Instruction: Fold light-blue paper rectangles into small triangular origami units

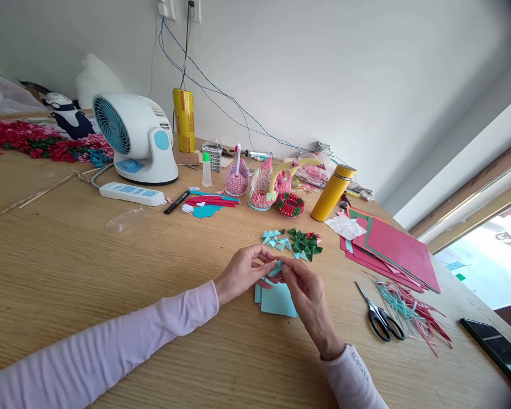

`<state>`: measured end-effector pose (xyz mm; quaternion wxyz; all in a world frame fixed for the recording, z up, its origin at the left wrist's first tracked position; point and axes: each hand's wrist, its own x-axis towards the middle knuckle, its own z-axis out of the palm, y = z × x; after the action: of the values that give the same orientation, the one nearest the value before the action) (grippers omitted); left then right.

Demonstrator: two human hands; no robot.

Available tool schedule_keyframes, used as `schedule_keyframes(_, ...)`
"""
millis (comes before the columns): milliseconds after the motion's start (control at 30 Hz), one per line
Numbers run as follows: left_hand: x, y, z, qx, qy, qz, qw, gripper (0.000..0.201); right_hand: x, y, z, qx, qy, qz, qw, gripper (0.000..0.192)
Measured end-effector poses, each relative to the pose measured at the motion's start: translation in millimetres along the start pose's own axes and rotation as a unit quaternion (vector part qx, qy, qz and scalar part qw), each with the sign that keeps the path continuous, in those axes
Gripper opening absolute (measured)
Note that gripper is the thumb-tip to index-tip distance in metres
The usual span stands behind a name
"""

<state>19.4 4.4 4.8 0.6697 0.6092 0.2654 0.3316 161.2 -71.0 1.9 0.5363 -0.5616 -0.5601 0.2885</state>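
Between the fingertips of both hands is a small folded piece of light blue paper (275, 269). My left hand (246, 271) pinches it from the left, and my right hand (303, 284) grips its right side. Just below them lies a stack of light blue paper sheets (279, 301), partly covered by the hands. Beyond the fingers sit several folded light blue paper triangles (276, 239), with a pile of dark green paper triangles (305, 244) beside them.
Black-handled scissors (380, 318) and thin paper strips (413, 312) lie to the right, near a phone (496, 346). Coloured paper sheets (402, 250) and a yellow bottle (333, 193) stand farther back. Behind are paper swans (262, 184), a white fan (142, 136) and a power strip (132, 193).
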Motion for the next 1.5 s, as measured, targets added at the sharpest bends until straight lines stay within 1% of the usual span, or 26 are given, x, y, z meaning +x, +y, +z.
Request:
schedule_keyframes(133,-2.7,3.3,0.7,-0.015,-0.001,0.003,1.0,0.036,0.0,1.5,0.6,0.039,0.016,0.007,0.999,0.026)
schedule_keyframes(233,-4.7,3.8,2.1,-0.026,0.005,0.003,1.0,0.034,0.6,2.4,2.0,0.072,0.009,0.027,0.997,0.024)
schedule_keyframes(333,-4.8,5.1,1.9,-0.003,0.021,0.001,1.0,0.032,1.3,2.2,1.9,0.09,0.008,0.023,0.996,0.024)
schedule_keyframes(433,-3.6,8.9,-0.6,0.022,0.038,0.004,0.999,0.032,2.2,2.2,0.7,0.072,0.023,0.01,0.997,0.027)
schedule_keyframes(500,-2.6,11.3,-3.3,0.022,0.039,0.005,0.999,0.032,2.7,2.6,0.1,0.059,0.027,0.005,0.998,0.029)
schedule_keyframes(667,-1.4,13.1,-10.6,0.025,0.018,-0.002,1.0,0.03,2.8,2.7,-1.0,0.049,0.017,-0.004,0.999,0.03)
schedule_keyframes(800,-1.7,14.0,-10.4,0.029,0.009,-0.01,0.999,0.028,1.2,2.4,-2.0,0.032,0.006,-0.013,0.999,0.026)
schedule_keyframes(933,-1.8,12.0,-5.1,0.057,0.043,0.027,0.997,0.024,-0.5,1.9,-0.3,0.004,0.006,-0.016,1.0,0.025)
schedule_keyframes(1000,-2.1,9.9,-2.8,0.05,0.053,0.051,0.996,0.025,-0.4,1.0,1.3,0.002,0.011,-0.017,1.0,0.025)
schedule_keyframes(1033,-2.6,9.2,-2.0,0.038,0.053,0.051,0.997,0.028,-0.1,0.6,2.0,0.004,0.019,-0.017,1.0,0.025)
schedule_keyframes(1100,-4.4,9.3,-1.1,0.005,0.036,0.016,0.999,0.035,0.5,0.4,3.0,0.008,0.05,-0.013,0.999,0.026)
schedule_keyframes(1167,-6.9,10.9,-0.5,-0.033,-0.002,-0.041,0.999,0.04,0.5,0.9,3.5,-0.004,0.079,-0.006,0.997,0.025)
schedule_keyframes(1233,-9.2,12.3,0.1,-0.072,-0.041,-0.081,0.993,0.043,-0.5,1.7,3.9,-0.029,0.088,-0.009,0.996,0.024)
schedule_keyframes(1300,-10.0,11.7,0.2,-0.087,-0.049,-0.086,0.991,0.045,-2.1,1.8,4.5,-0.066,0.079,-0.022,0.994,0.021)
schedule_keyframes(1400,-8.6,7.0,-1.6,-0.039,-0.022,-0.063,0.997,0.047,-3.8,0.6,5.0,-0.119,0.06,-0.046,0.99,0.019)
schedule_keyframes(1500,-6.7,2.5,-5.6,0.076,-0.025,-0.023,0.996,0.041,-3.4,-0.4,3.5,-0.155,0.043,-0.075,0.984,0.015)
